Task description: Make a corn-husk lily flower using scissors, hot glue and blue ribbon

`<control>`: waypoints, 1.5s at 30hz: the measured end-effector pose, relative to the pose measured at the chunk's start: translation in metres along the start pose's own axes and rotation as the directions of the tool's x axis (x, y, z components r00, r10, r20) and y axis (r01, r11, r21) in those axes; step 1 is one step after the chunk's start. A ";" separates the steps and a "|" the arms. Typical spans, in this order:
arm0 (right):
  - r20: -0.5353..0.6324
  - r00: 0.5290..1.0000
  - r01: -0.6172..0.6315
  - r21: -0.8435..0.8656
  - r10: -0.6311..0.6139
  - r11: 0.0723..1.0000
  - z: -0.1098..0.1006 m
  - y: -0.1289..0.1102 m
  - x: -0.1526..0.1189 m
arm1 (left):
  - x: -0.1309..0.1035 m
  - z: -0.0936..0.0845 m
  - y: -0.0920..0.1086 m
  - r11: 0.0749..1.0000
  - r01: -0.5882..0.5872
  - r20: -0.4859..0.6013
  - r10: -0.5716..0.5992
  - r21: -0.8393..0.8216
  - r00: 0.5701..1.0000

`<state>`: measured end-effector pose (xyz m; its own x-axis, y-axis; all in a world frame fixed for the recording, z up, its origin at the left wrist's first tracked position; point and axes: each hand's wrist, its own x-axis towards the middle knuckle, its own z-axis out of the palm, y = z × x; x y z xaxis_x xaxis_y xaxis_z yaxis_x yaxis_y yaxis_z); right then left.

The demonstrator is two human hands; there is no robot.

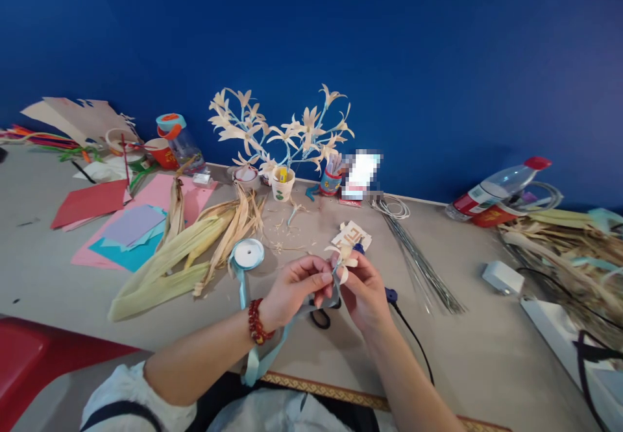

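Well inside table edge | left hand, right hand pinch flower | room rightward

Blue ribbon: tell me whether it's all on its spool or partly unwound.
Partly unwound: the blue ribbon trails from its spool in a loose strip.

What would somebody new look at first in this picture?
Probably the tall pale flowers, standing in front of the deep blue wall. Next, perhaps, the small pale flower between the left hand and right hand, low in the middle. The tilted bottle at the right stands out too.
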<state>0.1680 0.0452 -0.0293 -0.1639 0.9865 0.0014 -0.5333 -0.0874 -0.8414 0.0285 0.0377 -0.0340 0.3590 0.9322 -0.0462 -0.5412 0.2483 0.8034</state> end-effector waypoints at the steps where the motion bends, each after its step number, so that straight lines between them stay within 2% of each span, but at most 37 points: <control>1: 0.004 1.000 -0.007 0.002 0.007 1.000 0.000 0.000 0.000 | 0.000 0.000 0.000 1.000 0.008 0.007 -0.008 -0.011 1.000; 7: 0.069 0.997 -0.027 0.001 0.027 1.000 0.005 -0.003 0.000 | -0.001 0.002 0.005 0.997 0.065 0.014 -0.065 -0.052 0.998; 11: 0.061 0.998 -0.005 -0.009 0.006 1.000 0.005 -0.001 0.000 | 0.000 0.003 0.007 0.993 0.091 0.023 -0.089 -0.076 0.996; 13: 0.052 0.998 0.017 0.001 -0.017 1.000 0.005 0.000 -0.001 | 0.000 0.003 0.005 0.996 0.066 0.007 -0.066 -0.059 0.998; 19: 0.036 0.997 0.072 -0.013 -0.071 0.997 0.008 -0.001 -0.002 | -0.001 0.003 0.001 0.989 -0.098 -0.089 0.108 0.110 0.990; 22: 0.015 0.995 0.097 -0.037 -0.096 0.995 0.010 -0.003 -0.002 | -0.003 0.002 0.001 0.973 -0.122 -0.100 0.143 0.195 0.985; 25: 0.027 0.994 0.104 -0.066 -0.102 0.992 0.007 -0.002 -0.001 | -0.003 0.001 -0.001 0.970 -0.131 -0.105 0.155 0.205 0.982; 31: 0.054 0.990 0.138 -0.136 -0.132 0.981 -0.003 0.004 0.002 | -0.003 -0.001 -0.005 0.986 -0.094 -0.109 0.109 0.134 0.988; 36: 0.051 0.990 0.139 -0.081 -0.135 0.987 0.001 0.003 0.001 | -0.002 0.002 -0.004 0.999 -0.039 -0.105 0.043 0.034 0.994; 45: 0.111 0.987 0.111 0.021 -0.113 0.994 0.007 -0.003 -0.001 | -0.001 0.001 0.002 0.997 0.054 0.013 -0.053 -0.058 0.998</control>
<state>0.1643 0.0431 -0.0231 -0.1941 0.9685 0.1562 -0.5656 0.0197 -0.8244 0.0279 0.0369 -0.0313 0.3974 0.9141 -0.0810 -0.5641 0.3130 0.7641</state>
